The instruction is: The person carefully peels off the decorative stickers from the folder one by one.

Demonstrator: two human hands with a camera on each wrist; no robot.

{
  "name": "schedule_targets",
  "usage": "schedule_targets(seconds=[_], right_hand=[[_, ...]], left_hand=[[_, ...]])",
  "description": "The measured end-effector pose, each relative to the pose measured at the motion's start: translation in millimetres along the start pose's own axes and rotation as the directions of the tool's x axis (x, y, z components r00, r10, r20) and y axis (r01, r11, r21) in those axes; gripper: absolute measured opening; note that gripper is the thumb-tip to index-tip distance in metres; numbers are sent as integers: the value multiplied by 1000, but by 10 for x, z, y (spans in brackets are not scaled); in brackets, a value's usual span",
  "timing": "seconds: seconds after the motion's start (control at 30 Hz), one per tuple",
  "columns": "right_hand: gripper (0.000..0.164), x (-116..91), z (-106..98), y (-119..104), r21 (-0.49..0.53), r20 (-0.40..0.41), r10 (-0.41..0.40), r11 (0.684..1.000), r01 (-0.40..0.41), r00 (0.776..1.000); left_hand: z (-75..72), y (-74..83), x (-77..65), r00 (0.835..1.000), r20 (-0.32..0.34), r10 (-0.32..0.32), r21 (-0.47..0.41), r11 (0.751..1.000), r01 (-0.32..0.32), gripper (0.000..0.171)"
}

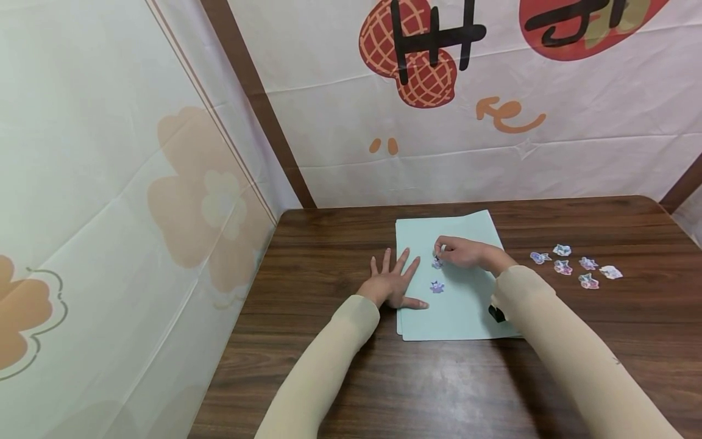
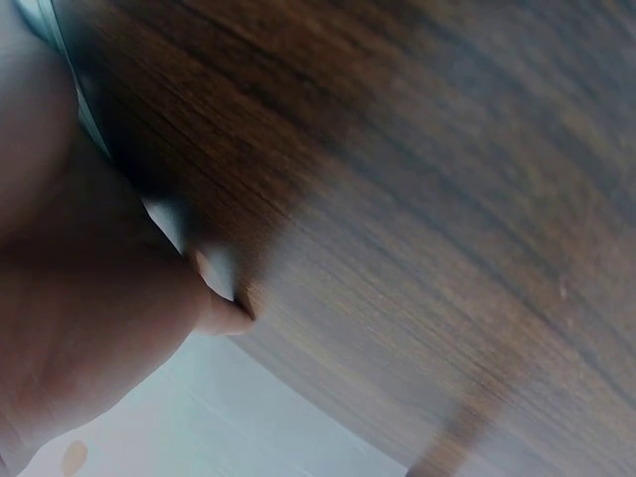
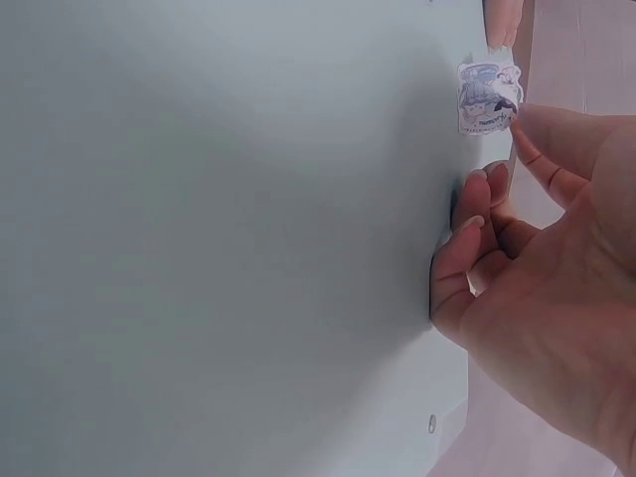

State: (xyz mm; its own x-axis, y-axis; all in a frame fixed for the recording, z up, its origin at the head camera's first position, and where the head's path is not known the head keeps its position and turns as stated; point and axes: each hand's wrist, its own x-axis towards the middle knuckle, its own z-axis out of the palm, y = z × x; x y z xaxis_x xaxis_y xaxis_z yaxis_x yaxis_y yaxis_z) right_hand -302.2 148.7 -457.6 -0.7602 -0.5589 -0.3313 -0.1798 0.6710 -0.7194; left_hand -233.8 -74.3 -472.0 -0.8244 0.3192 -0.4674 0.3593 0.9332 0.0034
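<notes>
Sheets of pale blue-green paper (image 1: 466,317) lie stacked on the brown wooden table. My left hand (image 1: 390,285), fingers spread wide, rests flat across the left edge of the paper; the left wrist view shows only part of this hand (image 2: 89,318) beside bare wood. Over the upper middle of the sheet, my right hand (image 1: 463,252) pinches a small purple-and-white cartoon sticker (image 3: 485,99) between thumb and index finger, the other fingers curled against the paper. Just below it, a purple star-shaped sticker (image 1: 437,286) lies on the sheet.
To the right of the paper, several cut-out stickers (image 1: 563,267) lie scattered on the table (image 1: 548,366). Behind the table hangs a printed white cloth (image 1: 329,110), with another flowered cloth (image 1: 109,152) along the left side. A small black object (image 1: 497,313) shows by the right cuff.
</notes>
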Motion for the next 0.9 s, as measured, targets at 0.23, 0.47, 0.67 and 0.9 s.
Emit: schedule_targets(seconds=[0.23,0.47,0.67,0.9], right_hand=[[13,-1,6,7,20,-10,4,1000,-3,1000],[13,1,10,-2,29,-21,11,1000,-10,1000],[12,-9,-3,1,15,-24,3,1000,-3,1000],[12,-81,-16,-13,-9,-14,-42,999,42,999]], left_hand=[[42,-23,102,999,42,-14,-18,1000,15,110],[69,-27,131,999,36,-20,-18,1000,21,112],[34,-14,101,1000,24,-19,-25,1000,20,111],[50,-21,146,998,53,-28,-14,999,29,112]])
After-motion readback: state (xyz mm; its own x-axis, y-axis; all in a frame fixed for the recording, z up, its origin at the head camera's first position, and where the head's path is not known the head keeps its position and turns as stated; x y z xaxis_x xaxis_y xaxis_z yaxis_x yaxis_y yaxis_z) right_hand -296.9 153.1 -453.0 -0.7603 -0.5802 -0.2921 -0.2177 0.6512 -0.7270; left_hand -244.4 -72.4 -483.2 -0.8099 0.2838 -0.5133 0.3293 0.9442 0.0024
